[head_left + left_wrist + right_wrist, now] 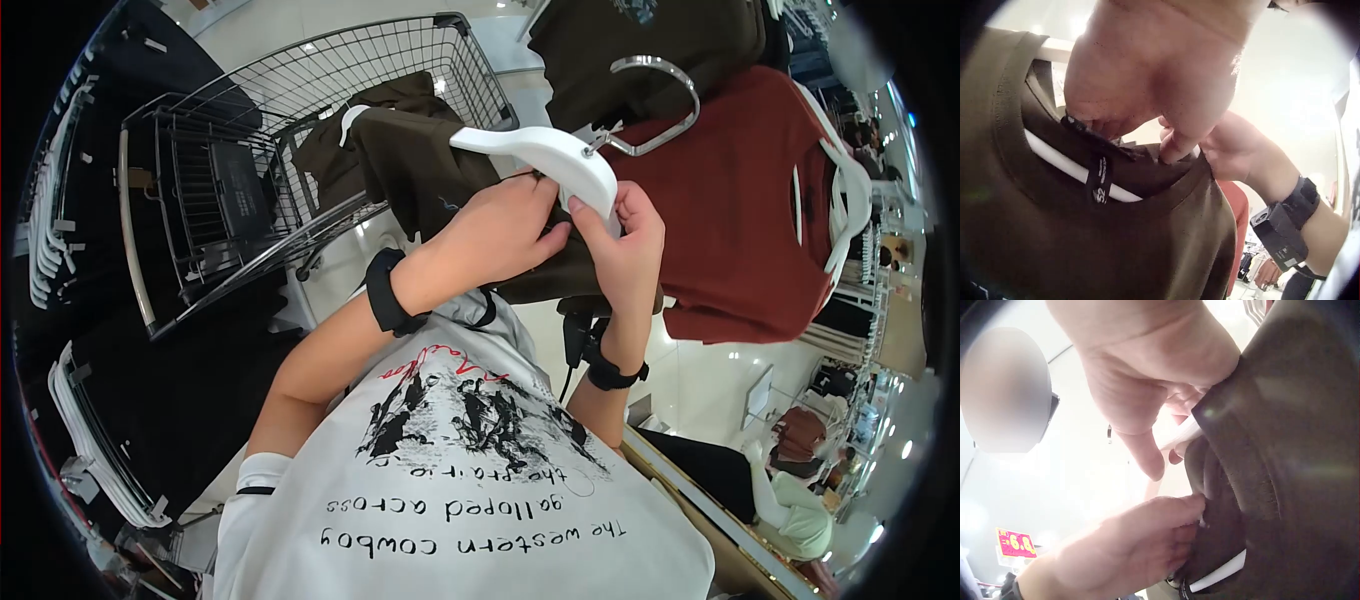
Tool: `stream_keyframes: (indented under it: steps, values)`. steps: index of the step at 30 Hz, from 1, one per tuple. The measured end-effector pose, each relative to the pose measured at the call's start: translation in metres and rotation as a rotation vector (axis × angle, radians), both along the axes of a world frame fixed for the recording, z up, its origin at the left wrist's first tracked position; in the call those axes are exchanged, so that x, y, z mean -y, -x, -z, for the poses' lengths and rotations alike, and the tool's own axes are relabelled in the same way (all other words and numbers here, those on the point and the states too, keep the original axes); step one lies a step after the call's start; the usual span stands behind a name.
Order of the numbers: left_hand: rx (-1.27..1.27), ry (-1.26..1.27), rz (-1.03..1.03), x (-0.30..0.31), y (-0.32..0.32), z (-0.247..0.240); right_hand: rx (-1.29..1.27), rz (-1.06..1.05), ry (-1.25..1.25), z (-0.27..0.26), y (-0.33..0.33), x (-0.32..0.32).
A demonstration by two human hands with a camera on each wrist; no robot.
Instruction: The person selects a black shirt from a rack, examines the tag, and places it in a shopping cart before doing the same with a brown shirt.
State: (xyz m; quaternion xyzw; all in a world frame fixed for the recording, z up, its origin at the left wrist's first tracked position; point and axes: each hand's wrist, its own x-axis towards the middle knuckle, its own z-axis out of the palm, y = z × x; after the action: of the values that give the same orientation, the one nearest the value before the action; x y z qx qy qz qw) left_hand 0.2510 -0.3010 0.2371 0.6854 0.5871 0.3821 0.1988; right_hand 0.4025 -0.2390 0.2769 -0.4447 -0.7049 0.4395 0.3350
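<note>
A dark brown T-shirt [1116,250] hangs on a white hanger [560,155] with a metal hook. Its neckline faces the left wrist camera, with a black size label [1099,178] inside. My left hand [500,225] pinches the shirt's collar below the hanger's middle; its fingertips are partly hidden by cloth. My right hand [630,240] grips the hanger's right arm, thumb on the white surface and fingers curled behind it. In the right wrist view, the hanger passes between thumb and fingers beside the collar edge.
A wire shopping cart [290,90] stands at the left with dark clothing in it. A rust-red top [740,210] hangs close on the right, beside another dark brown garment [650,60]. Racks of black clothes [150,400] line the left side.
</note>
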Motion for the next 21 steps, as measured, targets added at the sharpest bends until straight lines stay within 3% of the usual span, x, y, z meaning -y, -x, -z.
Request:
stream_keyframes:
  steps: [6, 12, 15, 18, 21]
  values:
    - [-0.162, 0.073, -0.034, -0.01, 0.042, 0.003, 0.1, 0.042, 0.012, -0.001, 0.052, -0.012]
    - [-0.307, -0.056, 0.057, -0.007, 0.075, 0.023, 0.18, 0.09, 0.009, 0.012, 0.083, -0.016]
    - [-0.12, 0.038, 0.149, -0.011, 0.098, 0.019, 0.186, 0.105, 0.01, 0.01, 0.094, -0.015]
    - [0.116, 0.085, 0.095, -0.016, 0.12, 0.003, 0.24, 0.154, 0.063, 0.006, 0.106, -0.012]
    - [0.192, 0.118, 0.155, -0.018, 0.132, 0.009, 0.245, 0.174, 0.079, 0.004, 0.116, -0.009]
